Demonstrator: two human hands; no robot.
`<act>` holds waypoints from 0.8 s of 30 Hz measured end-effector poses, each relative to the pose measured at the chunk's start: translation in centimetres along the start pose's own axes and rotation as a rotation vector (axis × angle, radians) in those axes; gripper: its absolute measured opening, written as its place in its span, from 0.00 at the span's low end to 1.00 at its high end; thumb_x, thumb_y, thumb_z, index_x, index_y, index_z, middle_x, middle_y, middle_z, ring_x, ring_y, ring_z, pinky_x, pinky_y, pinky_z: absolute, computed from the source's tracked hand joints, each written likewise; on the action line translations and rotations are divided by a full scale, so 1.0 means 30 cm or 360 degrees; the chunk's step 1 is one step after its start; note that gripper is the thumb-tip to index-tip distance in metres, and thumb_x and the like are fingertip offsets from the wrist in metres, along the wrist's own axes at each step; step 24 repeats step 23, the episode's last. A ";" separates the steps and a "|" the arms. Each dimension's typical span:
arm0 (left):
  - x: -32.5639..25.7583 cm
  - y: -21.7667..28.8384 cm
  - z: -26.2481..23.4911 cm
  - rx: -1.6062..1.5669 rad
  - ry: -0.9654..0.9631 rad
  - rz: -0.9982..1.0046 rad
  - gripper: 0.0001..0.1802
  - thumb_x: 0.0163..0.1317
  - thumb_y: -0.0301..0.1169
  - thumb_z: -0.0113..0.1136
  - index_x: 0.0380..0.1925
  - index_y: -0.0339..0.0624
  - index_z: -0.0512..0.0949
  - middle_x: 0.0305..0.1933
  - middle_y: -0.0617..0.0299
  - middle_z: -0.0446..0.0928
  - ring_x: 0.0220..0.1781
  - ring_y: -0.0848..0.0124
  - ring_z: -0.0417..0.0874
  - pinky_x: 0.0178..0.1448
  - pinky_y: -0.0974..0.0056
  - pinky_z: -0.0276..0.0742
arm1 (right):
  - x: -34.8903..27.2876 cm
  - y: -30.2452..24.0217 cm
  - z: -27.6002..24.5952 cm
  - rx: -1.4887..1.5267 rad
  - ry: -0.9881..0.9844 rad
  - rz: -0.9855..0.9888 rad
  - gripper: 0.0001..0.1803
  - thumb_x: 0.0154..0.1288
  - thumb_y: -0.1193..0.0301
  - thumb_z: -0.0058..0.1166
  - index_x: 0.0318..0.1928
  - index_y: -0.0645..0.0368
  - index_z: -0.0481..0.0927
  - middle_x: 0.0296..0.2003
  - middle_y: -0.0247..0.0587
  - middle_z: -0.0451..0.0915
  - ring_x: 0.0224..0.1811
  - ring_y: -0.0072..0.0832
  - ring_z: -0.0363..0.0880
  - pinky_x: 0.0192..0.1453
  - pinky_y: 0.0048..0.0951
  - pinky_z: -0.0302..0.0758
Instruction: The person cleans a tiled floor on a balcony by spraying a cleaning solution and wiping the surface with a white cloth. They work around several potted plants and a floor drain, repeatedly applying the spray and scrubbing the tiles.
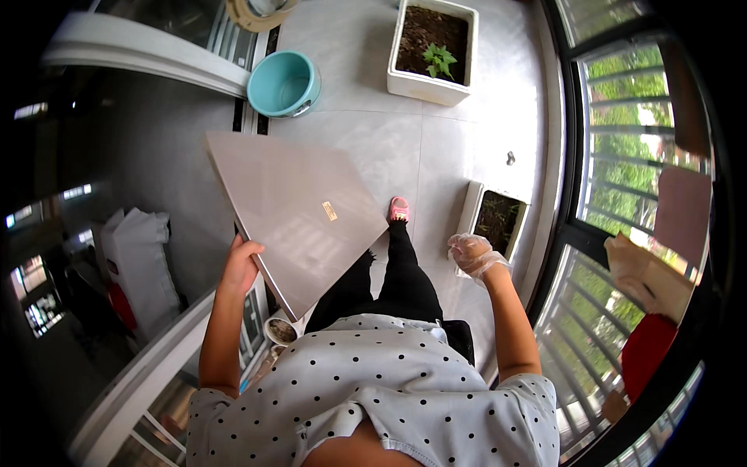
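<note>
My left hand [240, 266] grips the lower left edge of a large flat grey-brown panel [292, 194]. The panel is tilted in front of my legs, and a small gold label [330, 211] is on its face. My thumb lies on the near face; the other fingers go behind the edge. On the right, my right hand [471, 253] wears a clear plastic glove, with its fingers curled closed; whatever may be inside them is hidden. Just beyond that hand, and lower down, stands a white planter box [471, 210] with dark soil and sparse plants.
Farther ahead are a turquoise bucket [303, 93] and a white planter [432, 93] with a green seedling. A sliding door frame [148, 47] runs along the left, barred windows [632, 132] along the right. A pink slipper [399, 208] shows on my foot. Small pots [280, 331] stand at lower left.
</note>
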State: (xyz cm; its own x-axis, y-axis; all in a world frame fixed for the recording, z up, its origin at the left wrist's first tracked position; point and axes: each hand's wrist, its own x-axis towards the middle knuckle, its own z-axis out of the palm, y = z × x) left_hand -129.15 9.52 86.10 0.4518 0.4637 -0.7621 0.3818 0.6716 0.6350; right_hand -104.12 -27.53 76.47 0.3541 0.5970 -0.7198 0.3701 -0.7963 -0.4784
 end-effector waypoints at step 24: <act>0.050 0.099 0.294 0.1935 -0.0742 0.0061 0.24 0.45 0.24 0.52 0.47 0.39 0.71 0.35 0.59 0.75 0.37 0.77 0.74 0.44 0.70 0.70 | 0.027 -0.514 0.020 0.2711 -0.0896 -0.0025 0.47 0.57 0.65 0.59 0.65 0.69 0.41 0.58 0.49 0.62 0.61 0.35 0.63 0.60 0.29 0.68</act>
